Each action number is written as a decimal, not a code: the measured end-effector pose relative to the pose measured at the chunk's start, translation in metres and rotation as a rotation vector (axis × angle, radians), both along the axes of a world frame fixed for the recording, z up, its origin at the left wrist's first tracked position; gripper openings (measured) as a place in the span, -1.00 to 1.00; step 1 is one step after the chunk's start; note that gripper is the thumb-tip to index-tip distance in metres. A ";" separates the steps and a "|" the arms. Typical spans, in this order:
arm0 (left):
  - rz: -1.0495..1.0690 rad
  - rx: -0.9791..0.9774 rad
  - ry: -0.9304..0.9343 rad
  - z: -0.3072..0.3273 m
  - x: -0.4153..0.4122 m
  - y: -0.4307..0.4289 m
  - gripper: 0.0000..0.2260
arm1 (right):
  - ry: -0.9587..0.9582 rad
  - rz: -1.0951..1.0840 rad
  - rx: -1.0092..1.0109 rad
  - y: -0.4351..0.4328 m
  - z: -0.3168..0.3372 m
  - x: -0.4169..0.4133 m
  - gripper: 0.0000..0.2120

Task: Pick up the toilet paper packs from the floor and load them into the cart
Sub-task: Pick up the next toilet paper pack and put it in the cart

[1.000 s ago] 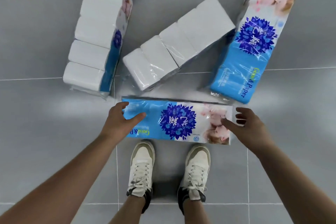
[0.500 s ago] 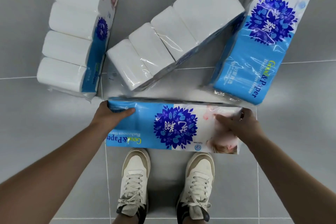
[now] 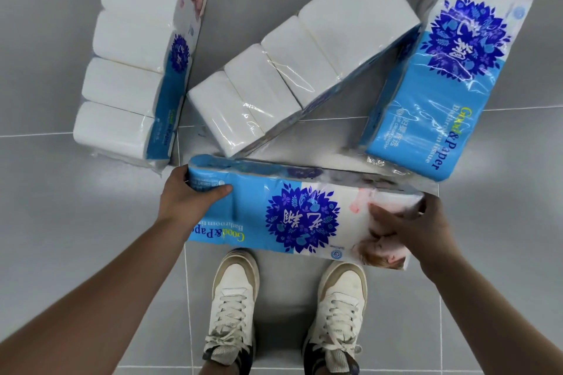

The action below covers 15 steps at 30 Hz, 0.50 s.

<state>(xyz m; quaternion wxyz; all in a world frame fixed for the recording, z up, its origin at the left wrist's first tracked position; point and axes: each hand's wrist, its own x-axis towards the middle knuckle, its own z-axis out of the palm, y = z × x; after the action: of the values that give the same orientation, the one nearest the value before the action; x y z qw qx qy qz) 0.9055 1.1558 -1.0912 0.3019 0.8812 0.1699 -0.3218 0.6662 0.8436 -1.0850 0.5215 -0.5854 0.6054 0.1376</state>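
Head view, looking straight down: two white laced shoes (image 3: 233, 298) stand on the grey tiled floor (image 3: 61, 222), toes pointing away. Just past the toes, a long pack (image 3: 301, 216) of toilet paper lies crosswise, its blue printed face with the dark flower turned up toward the camera. Both hands grasp it by its ends. The left hand (image 3: 185, 201) is wrapped round the blue end, thumb laid across the printed face and fingers curled behind. The right hand (image 3: 408, 231) grips the white end, thumb on the face and fingers hooked over the far corner. Whether the pack is clear of the floor cannot be told.

Beyond it, three more packs lie on the floor. The left pack (image 3: 134, 61) shows its white rolls with the blue label on its right side. The middle pack (image 3: 289, 61) lies on a slant, white rolls up, its near corner just beside the held pack. The right pack (image 3: 457, 76) lies label up, leaning toward the middle one.
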 end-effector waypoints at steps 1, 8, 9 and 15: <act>-0.003 -0.004 -0.011 0.001 0.001 0.002 -0.37 | -0.016 -0.004 -0.016 0.001 0.002 0.000 -0.08; 0.026 -0.049 -0.083 0.023 -0.012 0.012 -0.38 | -0.087 0.008 -0.091 0.016 0.016 0.000 -0.17; 0.033 -0.062 -0.093 0.026 -0.016 0.014 -0.38 | -0.106 -0.012 -0.091 0.018 0.020 -0.001 -0.22; 0.092 -0.126 -0.134 0.038 -0.040 0.035 -0.33 | -0.147 0.050 -0.218 0.032 0.027 -0.018 -0.23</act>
<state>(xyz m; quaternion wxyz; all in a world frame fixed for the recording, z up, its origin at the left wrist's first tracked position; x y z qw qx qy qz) 0.8658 1.1904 -1.0533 0.3819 0.8712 0.1692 -0.2578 0.6483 0.8760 -1.0579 0.4939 -0.6622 0.5621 0.0407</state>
